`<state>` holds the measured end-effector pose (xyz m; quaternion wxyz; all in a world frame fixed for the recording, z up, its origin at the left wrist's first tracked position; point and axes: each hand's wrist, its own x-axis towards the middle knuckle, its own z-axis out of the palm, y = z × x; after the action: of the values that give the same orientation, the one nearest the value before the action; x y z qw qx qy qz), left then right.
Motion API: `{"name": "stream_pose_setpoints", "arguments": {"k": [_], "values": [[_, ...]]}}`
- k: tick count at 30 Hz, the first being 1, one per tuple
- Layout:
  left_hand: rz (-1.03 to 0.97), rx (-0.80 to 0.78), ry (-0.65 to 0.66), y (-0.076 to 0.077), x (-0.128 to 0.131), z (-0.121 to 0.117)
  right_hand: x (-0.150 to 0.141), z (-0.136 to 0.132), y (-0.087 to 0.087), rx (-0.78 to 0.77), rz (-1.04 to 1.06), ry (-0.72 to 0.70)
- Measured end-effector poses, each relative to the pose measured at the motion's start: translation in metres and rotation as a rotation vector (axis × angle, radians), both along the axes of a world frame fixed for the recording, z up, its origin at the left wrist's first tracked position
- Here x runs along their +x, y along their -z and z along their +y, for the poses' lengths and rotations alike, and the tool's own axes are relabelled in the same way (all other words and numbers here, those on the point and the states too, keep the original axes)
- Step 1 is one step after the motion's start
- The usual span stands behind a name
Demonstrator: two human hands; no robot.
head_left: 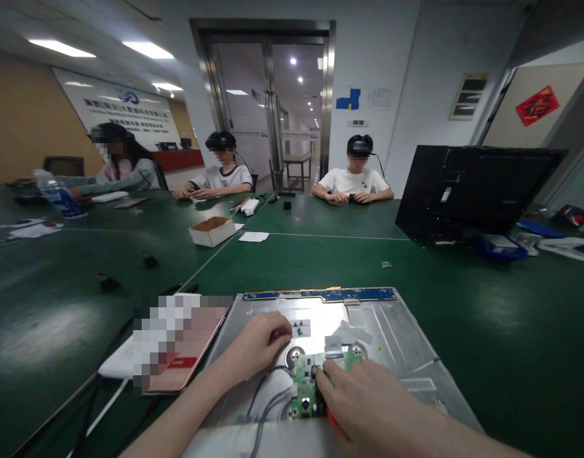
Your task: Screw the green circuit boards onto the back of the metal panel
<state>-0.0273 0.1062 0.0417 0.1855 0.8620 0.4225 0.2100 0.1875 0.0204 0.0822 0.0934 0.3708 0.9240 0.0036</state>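
Note:
A flat silver metal display panel (392, 331) lies in front of me, with a narrow blue circuit strip (320, 294) along its far edge. A green circuit board (304, 385) sits on its near middle, with dark cables (268, 407) running off to the left. My left hand (261, 343) rests over the panel's left part, fingers curled together beside a small label; anything between the fingertips is hidden. My right hand (354, 394) is over the board's right side, fingers closed around a red-and-black tool (332, 418) that is mostly covered. Pieces of silvery tape (347, 336) lie just beyond it.
Left of the panel are a white device (115, 366) and a pinkish phone-like slab (177, 375). A small open box (212, 231), a large black monitor (478, 191), a blue tray (499, 247) and a bottle (63, 197) stand farther off. Several people sit across the green table (320, 254).

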Motion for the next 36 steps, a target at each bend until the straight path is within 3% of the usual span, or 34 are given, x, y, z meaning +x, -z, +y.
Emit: {"name": "stream_pose_setpoints", "arguments": {"k": [5, 15, 25, 29, 36], "values": [[0.003, -0.005, -0.001, -0.001, 0.001, 0.000, -0.005, 0.001, 0.015, 0.101, 0.005, -0.106], [-0.015, -0.046, -0.008, 0.003, -0.001, 0.003, 0.025, 0.037, -0.023, 0.102, 0.219, 0.080], [-0.018, -0.097, -0.019, 0.005, -0.003, 0.004, 0.032, 0.081, -0.006, 0.120, 0.310, 0.187], [-0.023, -0.089, -0.018, 0.005, -0.003, 0.004, 0.032, 0.076, -0.013, 0.098, 0.327, 0.171], [-0.002, -0.062, -0.004, -0.001, 0.000, 0.002, 0.032, 0.045, -0.031, 0.004, 0.285, 0.068]]}}
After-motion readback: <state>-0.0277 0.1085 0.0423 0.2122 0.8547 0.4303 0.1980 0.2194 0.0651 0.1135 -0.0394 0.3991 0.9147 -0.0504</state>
